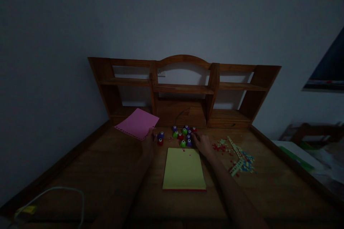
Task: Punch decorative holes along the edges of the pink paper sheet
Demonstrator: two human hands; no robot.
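Note:
My left hand (149, 141) pinches the lower right edge of a pink sheet of paper (138, 123), which is tilted up off the desk and has a row of small cut-outs along its lower edge. Just right of that hand stand a purple craft punch (161, 135) and a red craft punch (160, 141). My right hand (202, 144) has its fingers curled beside a cluster of several more punches, close to a purple one (189, 143); what its fingertips hold is too dark to make out. Red, green and purple punches, such as a green one (183, 143), make up the cluster.
A yellow pad of paper (184, 170) lies between my forearms with tiny pink bits on it. To the right are scattered red and blue paper bits (247, 162) and pale punched strips (236, 167). A wooden shelf unit (182, 109) closes the back; a pale cable (64, 188) loops at lower left.

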